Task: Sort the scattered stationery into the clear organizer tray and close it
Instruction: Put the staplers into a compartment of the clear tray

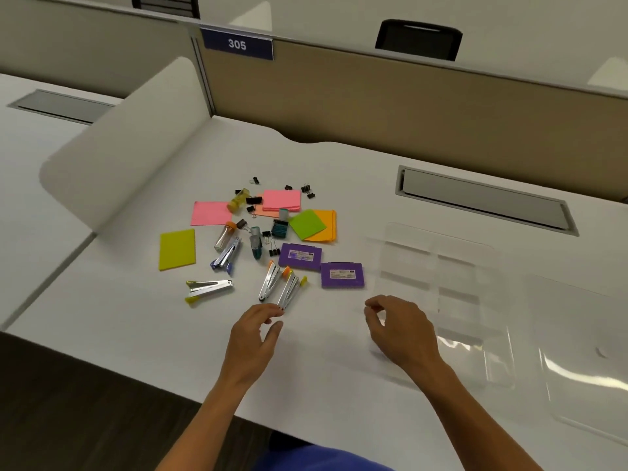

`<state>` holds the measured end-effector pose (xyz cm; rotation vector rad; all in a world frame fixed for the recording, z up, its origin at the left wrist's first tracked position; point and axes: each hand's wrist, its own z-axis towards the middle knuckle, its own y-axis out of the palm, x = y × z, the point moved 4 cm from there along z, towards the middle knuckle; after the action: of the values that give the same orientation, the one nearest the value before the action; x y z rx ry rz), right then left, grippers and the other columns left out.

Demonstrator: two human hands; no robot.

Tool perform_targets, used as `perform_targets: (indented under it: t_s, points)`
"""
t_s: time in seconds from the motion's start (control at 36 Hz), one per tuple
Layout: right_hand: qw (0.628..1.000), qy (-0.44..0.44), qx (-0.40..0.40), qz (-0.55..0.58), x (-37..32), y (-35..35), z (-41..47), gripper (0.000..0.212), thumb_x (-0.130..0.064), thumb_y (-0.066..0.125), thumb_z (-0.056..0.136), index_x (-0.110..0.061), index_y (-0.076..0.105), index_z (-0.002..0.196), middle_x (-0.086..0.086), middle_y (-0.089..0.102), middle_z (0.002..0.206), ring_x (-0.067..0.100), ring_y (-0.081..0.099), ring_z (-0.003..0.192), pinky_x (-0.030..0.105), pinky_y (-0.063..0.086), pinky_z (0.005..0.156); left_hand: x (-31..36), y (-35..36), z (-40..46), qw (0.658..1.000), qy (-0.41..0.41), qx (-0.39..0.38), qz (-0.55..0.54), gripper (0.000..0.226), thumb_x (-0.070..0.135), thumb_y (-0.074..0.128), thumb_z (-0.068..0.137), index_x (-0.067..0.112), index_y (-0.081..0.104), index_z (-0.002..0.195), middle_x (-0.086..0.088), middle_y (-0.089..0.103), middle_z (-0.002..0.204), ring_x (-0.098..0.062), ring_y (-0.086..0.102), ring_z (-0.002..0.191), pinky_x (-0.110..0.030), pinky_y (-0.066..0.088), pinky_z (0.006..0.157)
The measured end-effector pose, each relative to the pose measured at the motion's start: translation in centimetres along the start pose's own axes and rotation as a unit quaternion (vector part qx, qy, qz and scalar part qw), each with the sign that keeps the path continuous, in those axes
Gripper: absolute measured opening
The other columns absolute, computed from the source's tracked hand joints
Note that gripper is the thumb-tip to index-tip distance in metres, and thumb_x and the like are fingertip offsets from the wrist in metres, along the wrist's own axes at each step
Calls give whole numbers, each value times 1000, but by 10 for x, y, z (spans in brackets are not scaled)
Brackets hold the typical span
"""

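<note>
The stationery sits in a loose heap at the centre of the frame on the white tabletop, none of it in the tray yet; the tray lies open at centre right, its lid flat beside it at the right edge. The left hand reaches toward a pair of staplers at lower centre, fingers loosely spread and holding nothing, fingertips just short of them. The right hand has its fingers curled at the tray's near left corner; whether it pinches the rim I cannot tell (clear plastic on white hides the edge).

The likeliest slip: both staplers lie touching, so a grab at one could drag the other. The binder clips at the top of the heap are small and spread out, easy to miss. The tray could skid if bumped.

The only readable writing is "305" on a blue sign at upper left. The two purple boxes carry labels too blurred to read.
</note>
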<state>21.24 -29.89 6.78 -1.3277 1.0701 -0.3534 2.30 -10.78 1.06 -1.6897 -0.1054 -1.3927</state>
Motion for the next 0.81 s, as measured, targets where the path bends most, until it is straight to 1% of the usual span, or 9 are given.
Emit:
perform_targets:
  t_s: [0.11,0.25,0.36,0.44,0.53,0.58,0.61,0.69,0.81]
  points:
    - [999,-5,-27,23,-16,11,4,29,-44,53,97,-30,66,119,-12,68,118,8,63,98,28,52,93,-7,-12,8,1000,-10,12,7,25,16,69,88,27,67,110,15,61,116,1,60,96,-4,44,78]
    - [998,-13,-39,39,-35,24,13,29,-45,55,95,-31,66,118,-13,69,116,7,64,93,29,54,90,-16,-27,19,1000,-4,24,11,26,16,69,88,27,67,111,14,61,117,0,59,99,-11,45,83]
    - [997,-24,-35,64,-51,36,22,27,-45,58,94,-32,68,115,-15,69,112,5,61,87,26,54,84,-27,-42,31,999,-10,38,12,26,17,69,88,28,66,112,16,59,119,0,57,102,-17,47,87]
    - [996,-37,-36,75,-64,45,30,26,-45,59,93,-33,67,115,-18,69,109,4,59,86,23,53,79,-35,-53,42,999,-12,49,13,25,17,69,88,24,67,112,13,60,120,0,57,103,-18,47,87]
    - [995,-47,-47,74,-78,55,38,27,-46,57,93,-34,66,116,-19,68,109,4,60,87,23,52,78,-42,-65,54,998,-13,61,13,25,13,69,88,17,68,112,8,61,120,-7,57,110,-25,48,92]
    - [995,-53,-55,67,-86,60,42,28,-47,56,93,-35,65,117,-19,68,109,3,60,87,23,52,77,-46,-71,61,997,-11,70,17,24,10,69,87,14,68,111,2,63,119,-13,58,111,-27,48,95]
    - [995,-56,-59,62,-91,63,44,29,-47,55,93,-35,65,118,-19,68,109,3,60,87,23,52,77,-49,-75,66,997,-14,72,19,25,9,69,87,12,69,111,-1,64,119,-16,58,110,-25,47,94]
    - [994,-55,-72,56,-103,74,51,30,-47,56,93,-35,64,120,-17,68,111,4,60,88,24,55,78,-59,-83,77,996,-27,77,29,28,6,70,85,10,69,113,-5,65,119,-17,58,108,-13,43,87]
    - [994,-45,-92,39,-113,90,58,35,-46,56,93,-35,59,127,-14,63,123,8,61,97,26,55,83,-71,-88,86,996,-47,81,11,31,5,71,84,12,68,114,-5,64,119,-19,58,107,-10,46,80]
